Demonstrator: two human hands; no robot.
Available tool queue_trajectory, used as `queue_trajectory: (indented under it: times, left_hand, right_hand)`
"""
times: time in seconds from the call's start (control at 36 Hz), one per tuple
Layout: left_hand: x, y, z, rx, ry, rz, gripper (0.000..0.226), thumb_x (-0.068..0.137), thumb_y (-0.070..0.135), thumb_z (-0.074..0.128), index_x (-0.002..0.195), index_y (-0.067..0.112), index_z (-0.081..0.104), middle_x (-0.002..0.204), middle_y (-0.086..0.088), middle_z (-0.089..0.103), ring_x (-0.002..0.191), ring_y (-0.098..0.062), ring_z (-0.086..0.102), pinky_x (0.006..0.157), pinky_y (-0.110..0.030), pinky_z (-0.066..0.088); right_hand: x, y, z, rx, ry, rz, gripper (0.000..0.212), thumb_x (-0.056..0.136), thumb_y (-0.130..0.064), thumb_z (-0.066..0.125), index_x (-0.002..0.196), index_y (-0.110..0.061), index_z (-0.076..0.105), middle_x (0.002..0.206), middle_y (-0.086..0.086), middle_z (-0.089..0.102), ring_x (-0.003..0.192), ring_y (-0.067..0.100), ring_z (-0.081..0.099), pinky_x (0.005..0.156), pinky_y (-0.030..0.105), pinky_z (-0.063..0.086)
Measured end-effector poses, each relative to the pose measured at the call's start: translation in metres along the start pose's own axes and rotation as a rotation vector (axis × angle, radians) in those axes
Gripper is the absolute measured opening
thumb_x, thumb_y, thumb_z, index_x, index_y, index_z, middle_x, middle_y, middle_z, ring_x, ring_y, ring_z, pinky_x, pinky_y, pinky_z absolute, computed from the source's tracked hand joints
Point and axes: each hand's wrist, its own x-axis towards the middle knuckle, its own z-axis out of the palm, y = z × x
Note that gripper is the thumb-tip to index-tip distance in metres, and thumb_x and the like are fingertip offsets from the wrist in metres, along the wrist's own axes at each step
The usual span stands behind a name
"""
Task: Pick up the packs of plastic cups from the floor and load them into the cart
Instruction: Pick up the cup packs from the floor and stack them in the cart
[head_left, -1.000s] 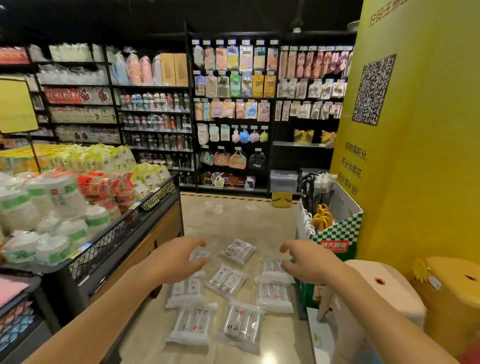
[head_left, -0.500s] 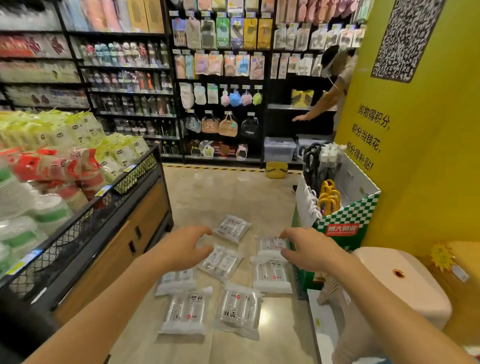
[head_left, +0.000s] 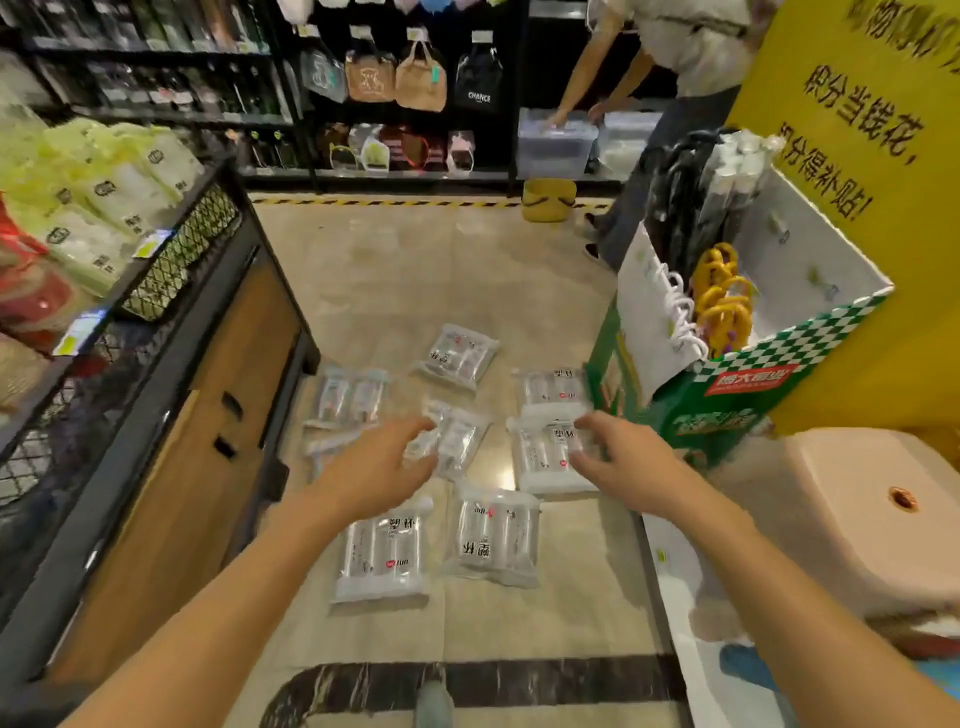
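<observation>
Several clear packs of plastic cups lie flat on the beige floor (head_left: 415, 270). One pack (head_left: 384, 556) and another (head_left: 496, 535) lie nearest me. A middle pack (head_left: 457, 436) sits just past the fingertips of my left hand (head_left: 379, 467). My right hand (head_left: 623, 462) hovers over the near corner of a pack (head_left: 545, 457) on the right, fingers spread. Farther packs lie at the far middle (head_left: 457, 356), the left (head_left: 348, 397) and the right (head_left: 550, 389). Both hands hold nothing. No cart is clearly in view.
A black mesh display stand with a wooden base (head_left: 171, 415) full of packaged goods lines the left. A green checkered box of umbrellas (head_left: 727, 364) and a white stool (head_left: 857, 509) stand on the right. Another person (head_left: 670, 78) bends at the far shelves by a yellow bucket (head_left: 548, 200).
My view has tilted down and moved closer to the floor. Both hands have reached lower toward the packs. The other person has come further into view at the shelves.
</observation>
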Motion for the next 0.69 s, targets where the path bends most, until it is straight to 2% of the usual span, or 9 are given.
queue_trajectory:
  times: [0.14, 0.22, 0.31, 0.36, 0.47, 0.61, 0.69]
  left_hand:
    - [0.053, -0.041, 0.058, -0.093, -0.074, -0.078, 0.054, 0.095, 0.035, 0.056, 0.146, 0.026, 0.041, 0.142, 0.000, 0.051, 0.125, -0.018, 0.049, 0.099, -0.030, 0.038]
    - [0.084, -0.064, 0.102, -0.141, -0.113, -0.142, 0.055, 0.096, 0.036, 0.055, 0.147, 0.028, 0.038, 0.142, 0.000, 0.050, 0.125, -0.017, 0.050, 0.099, -0.028, 0.038]
    - [0.115, -0.094, 0.156, -0.203, -0.149, -0.199, 0.057, 0.095, 0.038, 0.056, 0.148, 0.030, 0.036, 0.143, -0.004, 0.049, 0.123, -0.020, 0.052, 0.102, -0.037, 0.042]
    - [0.137, -0.117, 0.199, -0.243, -0.170, -0.233, 0.059, 0.094, 0.037, 0.057, 0.148, 0.032, 0.033, 0.144, -0.006, 0.048, 0.122, -0.023, 0.053, 0.104, -0.041, 0.042]
    - [0.180, -0.165, 0.289, -0.292, -0.169, -0.283, 0.065, 0.094, 0.034, 0.059, 0.151, 0.031, 0.028, 0.150, -0.003, 0.043, 0.132, -0.021, 0.045, 0.107, -0.037, 0.038]
    - [0.229, -0.228, 0.408, -0.368, -0.219, -0.290, 0.072, 0.095, 0.033, 0.060, 0.154, 0.032, 0.020, 0.157, -0.002, 0.029, 0.143, -0.022, 0.032, 0.115, -0.040, 0.030]
    - [0.257, -0.268, 0.475, -0.346, -0.237, -0.274, 0.075, 0.095, 0.035, 0.059, 0.155, 0.033, 0.014, 0.160, -0.001, 0.022, 0.146, -0.018, 0.022, 0.114, -0.030, 0.020]
  right_hand:
    - [0.062, 0.030, 0.053, 0.103, -0.105, 0.097, 0.057, 0.099, -0.044, 0.059, 0.150, -0.025, 0.044, 0.142, 0.009, 0.060, 0.124, 0.028, 0.061, 0.098, 0.039, 0.050]
    - [0.099, 0.055, 0.095, 0.174, -0.160, 0.166, 0.058, 0.098, -0.044, 0.060, 0.151, -0.030, 0.040, 0.143, 0.010, 0.059, 0.124, 0.027, 0.061, 0.093, 0.036, 0.050]
    - [0.136, 0.083, 0.147, 0.212, -0.192, 0.188, 0.058, 0.099, -0.043, 0.060, 0.152, -0.028, 0.039, 0.142, 0.009, 0.058, 0.127, 0.026, 0.059, 0.091, 0.033, 0.045]
    - [0.160, 0.104, 0.187, 0.239, -0.204, 0.213, 0.059, 0.100, -0.042, 0.060, 0.153, -0.026, 0.039, 0.141, 0.010, 0.059, 0.126, 0.026, 0.060, 0.093, 0.035, 0.047]
    - [0.207, 0.146, 0.276, 0.310, -0.255, 0.261, 0.060, 0.099, -0.041, 0.060, 0.153, -0.027, 0.038, 0.142, 0.015, 0.058, 0.127, 0.030, 0.059, 0.103, 0.042, 0.049]
    - [0.266, 0.204, 0.395, 0.338, -0.277, 0.270, 0.063, 0.100, -0.040, 0.060, 0.156, -0.026, 0.034, 0.148, 0.013, 0.055, 0.127, 0.030, 0.060, 0.103, 0.041, 0.047]
    - [0.303, 0.238, 0.466, 0.339, -0.300, 0.277, 0.065, 0.100, -0.041, 0.060, 0.158, -0.029, 0.031, 0.151, 0.011, 0.052, 0.130, 0.029, 0.058, 0.102, 0.038, 0.045]
